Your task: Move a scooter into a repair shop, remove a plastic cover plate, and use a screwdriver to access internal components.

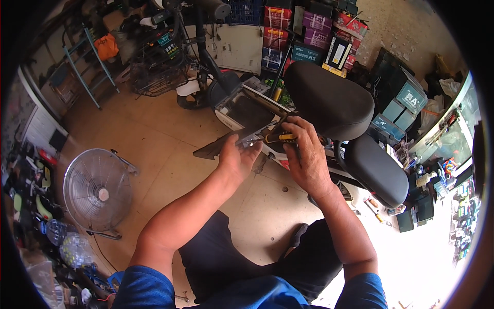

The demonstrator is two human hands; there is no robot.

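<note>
In the middle of the view, my left hand (236,157) grips a dark flat panel (213,147) that juts out to the left. My right hand (307,149) is closed round the yellow and black handle of a screwdriver (280,138), whose shaft points left at the panel near my left fingertips. Small details at the screwdriver's tip are too fine to make out. Just beyond my hands stands an electric scooter with a white-edged footboard (252,107). Its black seat (329,98) rises beside my right hand, with a second black cushion (378,170) behind it.
A round metal floor fan (98,190) stands at the left. Stacked boxes (314,31) line the back wall, and teal battery cases (399,108) sit at the right. A blue ladder (87,67) leans at the far left. Clutter (56,247) lies along the lower left.
</note>
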